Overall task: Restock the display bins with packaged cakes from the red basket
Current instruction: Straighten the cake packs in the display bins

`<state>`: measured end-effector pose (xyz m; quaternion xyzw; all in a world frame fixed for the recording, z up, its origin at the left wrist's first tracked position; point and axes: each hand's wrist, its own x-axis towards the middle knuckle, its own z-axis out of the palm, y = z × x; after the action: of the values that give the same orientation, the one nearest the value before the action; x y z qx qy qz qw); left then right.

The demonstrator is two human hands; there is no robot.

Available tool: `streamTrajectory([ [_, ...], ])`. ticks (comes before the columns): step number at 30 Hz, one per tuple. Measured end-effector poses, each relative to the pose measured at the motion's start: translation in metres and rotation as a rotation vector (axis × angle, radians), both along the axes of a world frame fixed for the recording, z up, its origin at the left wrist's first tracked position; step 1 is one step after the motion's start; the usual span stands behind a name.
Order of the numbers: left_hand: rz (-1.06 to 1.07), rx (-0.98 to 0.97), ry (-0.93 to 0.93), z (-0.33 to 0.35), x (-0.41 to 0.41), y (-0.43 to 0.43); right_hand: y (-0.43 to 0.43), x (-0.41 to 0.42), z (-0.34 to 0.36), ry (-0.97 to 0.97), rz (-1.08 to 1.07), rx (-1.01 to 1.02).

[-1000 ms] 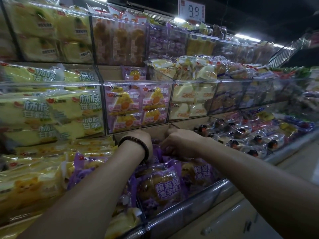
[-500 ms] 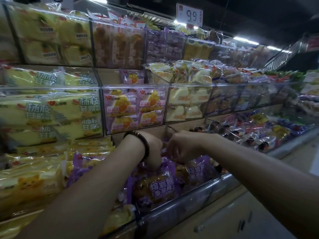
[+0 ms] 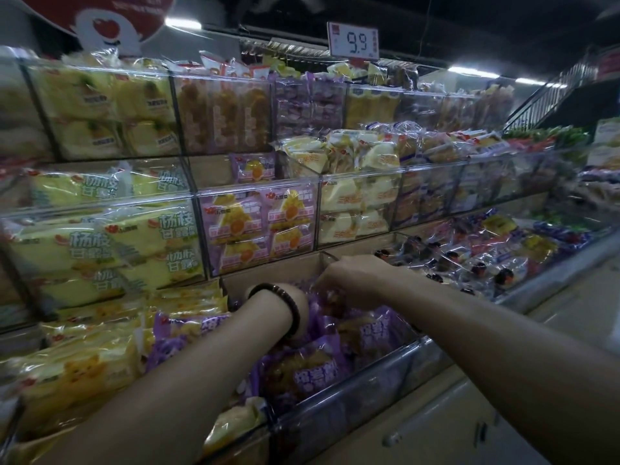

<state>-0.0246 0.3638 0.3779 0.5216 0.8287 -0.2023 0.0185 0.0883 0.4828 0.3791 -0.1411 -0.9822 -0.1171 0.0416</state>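
Both my hands reach into a clear display bin on the lowest shelf, which is filled with purple packaged cakes. My left hand, with a dark bead bracelet on its wrist, dips down among the packages at the back of the bin; its fingers are hidden. My right hand hovers just to the right, fingers curled down and pinching the crinkled wrapper of a purple cake package. The red basket is out of view.
Yellow cake packs fill the bin to the left. Dark-spotted snack packs fill the one to the right. Clear bins of pink packs and yellow packs stand above, under a 9.9 price sign. A pale cabinet front lies below.
The view has tilted up a little. My left hand has sunk deeper among the purple packages. My right hand stays at the back of the bin, still working a wrapper.
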Motion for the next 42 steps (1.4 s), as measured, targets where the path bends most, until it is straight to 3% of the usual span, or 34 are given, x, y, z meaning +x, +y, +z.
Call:
streamTrajectory([
  [10, 0.219, 0.001, 0.070, -0.006, -0.001, 0.002, -0.003, 0.013, 0.023, 0.052, -0.030, 0.029],
  [21, 0.216, -0.101, -0.024, -0.007, -0.005, 0.009, -0.001, 0.024, 0.040, 0.075, 0.027, -0.032],
  [30, 0.121, -0.021, -0.016, -0.007, -0.019, 0.004, -0.031, -0.009, 0.008, -0.027, -0.020, 0.176],
  [37, 0.062, -0.030, 0.031, -0.004, -0.010, -0.004, -0.024, -0.027, -0.019, -0.053, -0.061, -0.052],
  [42, 0.021, 0.087, 0.017, 0.003, -0.002, -0.023, -0.009, -0.006, -0.012, 0.030, -0.037, -0.308],
])
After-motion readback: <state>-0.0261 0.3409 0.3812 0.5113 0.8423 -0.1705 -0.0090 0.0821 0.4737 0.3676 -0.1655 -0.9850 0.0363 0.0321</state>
